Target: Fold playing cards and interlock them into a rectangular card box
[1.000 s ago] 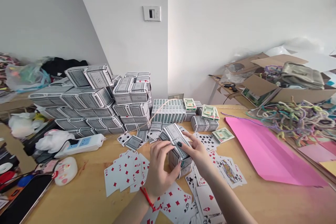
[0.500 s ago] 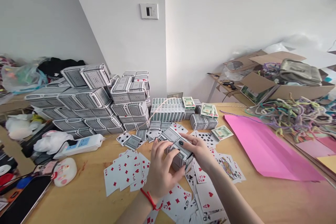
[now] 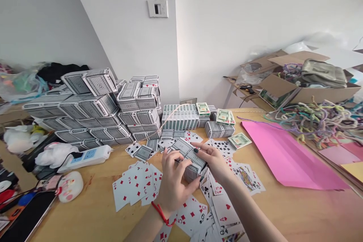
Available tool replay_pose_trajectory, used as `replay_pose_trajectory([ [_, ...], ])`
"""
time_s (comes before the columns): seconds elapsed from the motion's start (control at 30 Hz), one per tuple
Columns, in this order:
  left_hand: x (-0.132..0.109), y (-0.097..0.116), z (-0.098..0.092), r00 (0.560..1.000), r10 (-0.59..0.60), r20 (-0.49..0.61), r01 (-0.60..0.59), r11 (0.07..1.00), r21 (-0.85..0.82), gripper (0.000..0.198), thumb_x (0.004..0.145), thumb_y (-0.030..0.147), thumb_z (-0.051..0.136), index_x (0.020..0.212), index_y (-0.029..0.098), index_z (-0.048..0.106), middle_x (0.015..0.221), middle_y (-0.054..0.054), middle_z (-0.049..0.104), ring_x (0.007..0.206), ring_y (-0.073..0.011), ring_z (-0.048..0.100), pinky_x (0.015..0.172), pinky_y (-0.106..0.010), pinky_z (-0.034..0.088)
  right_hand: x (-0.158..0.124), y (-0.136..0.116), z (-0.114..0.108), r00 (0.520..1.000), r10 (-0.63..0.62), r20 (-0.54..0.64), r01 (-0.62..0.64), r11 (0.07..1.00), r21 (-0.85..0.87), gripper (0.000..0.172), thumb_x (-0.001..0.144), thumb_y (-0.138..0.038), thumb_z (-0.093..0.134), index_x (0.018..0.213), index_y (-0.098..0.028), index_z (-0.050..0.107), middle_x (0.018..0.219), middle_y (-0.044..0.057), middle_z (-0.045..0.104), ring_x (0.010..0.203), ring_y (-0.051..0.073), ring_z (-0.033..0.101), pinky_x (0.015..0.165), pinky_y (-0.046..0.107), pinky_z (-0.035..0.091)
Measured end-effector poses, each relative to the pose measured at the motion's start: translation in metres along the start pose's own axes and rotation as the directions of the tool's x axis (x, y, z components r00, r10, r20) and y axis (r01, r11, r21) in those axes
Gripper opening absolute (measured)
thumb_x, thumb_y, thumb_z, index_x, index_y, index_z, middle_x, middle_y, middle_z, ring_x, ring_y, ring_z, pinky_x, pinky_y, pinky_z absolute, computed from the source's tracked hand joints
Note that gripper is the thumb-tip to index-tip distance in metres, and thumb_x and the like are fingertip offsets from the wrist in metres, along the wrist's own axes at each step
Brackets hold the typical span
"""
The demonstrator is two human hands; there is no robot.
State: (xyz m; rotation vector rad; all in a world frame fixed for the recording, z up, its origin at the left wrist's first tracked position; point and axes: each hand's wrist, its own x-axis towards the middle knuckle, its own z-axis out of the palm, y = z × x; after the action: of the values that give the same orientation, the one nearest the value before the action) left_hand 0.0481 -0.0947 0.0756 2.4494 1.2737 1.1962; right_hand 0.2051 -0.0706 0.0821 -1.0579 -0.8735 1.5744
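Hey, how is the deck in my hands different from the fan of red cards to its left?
The deck is squared into a thick stack; the fan is spread thin on the table. The deck shows its grey patterned back; the fan lies face up, showing red pips. The left hand and right hand grip the deck; nothing touches the fan. Both are playing cards.
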Motion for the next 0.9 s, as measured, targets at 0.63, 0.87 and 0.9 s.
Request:
replay_pose_trajectory([
  [0.63, -0.0031, 0.0008, 0.0011, 0.998, -0.040, -0.038, 0.042, 0.998, 0.051, 0.024, 0.070, 0.032, 0.062, 0.087, 0.022, 0.048, 0.090, -0.005, 0.048, 0.100, -0.0254, 0.046, 0.099, -0.057, 0.018, -0.0018, 0.0007, 0.0052, 0.997, -0.007, -0.078, 0.005, 0.999, -0.037, 0.038, 0.065, -0.035, 0.066, 0.098, -0.016, 0.065, 0.074, 0.002, 0.067, 0.060, 0.013, 0.055, 0.057, 0.024, 0.038],
  [0.87, -0.0007, 0.0030, -0.0042, 0.999, 0.041, 0.020, -0.041, 0.999, -0.010, 0.019, 0.076, 0.023, 0.058, 0.094, 0.025, 0.051, 0.091, -0.003, 0.053, 0.095, -0.0214, 0.051, 0.098, -0.052, 0.024, -0.0020, -0.0003, 0.0049, 0.997, -0.027, -0.069, 0.023, 0.998, -0.066, 0.035, 0.066, -0.036, 0.065, 0.096, -0.017, 0.066, 0.071, 0.000, 0.066, 0.058, 0.013, 0.053, 0.057, 0.025, 0.037],
  [0.9, -0.0001, 0.0025, -0.0043, 0.999, 0.050, 0.003, -0.050, 0.999, -0.013, 0.019, 0.076, 0.023, 0.059, 0.093, 0.026, 0.052, 0.090, -0.003, 0.053, 0.092, -0.0209, 0.052, 0.095, -0.050, 0.028, -0.0021, -0.0002, 0.0050, 0.997, -0.028, -0.070, 0.024, 0.998, -0.063, 0.036, 0.066, -0.037, 0.065, 0.096, -0.017, 0.065, 0.072, 0.001, 0.066, 0.059, 0.014, 0.054, 0.058, 0.025, 0.038],
])
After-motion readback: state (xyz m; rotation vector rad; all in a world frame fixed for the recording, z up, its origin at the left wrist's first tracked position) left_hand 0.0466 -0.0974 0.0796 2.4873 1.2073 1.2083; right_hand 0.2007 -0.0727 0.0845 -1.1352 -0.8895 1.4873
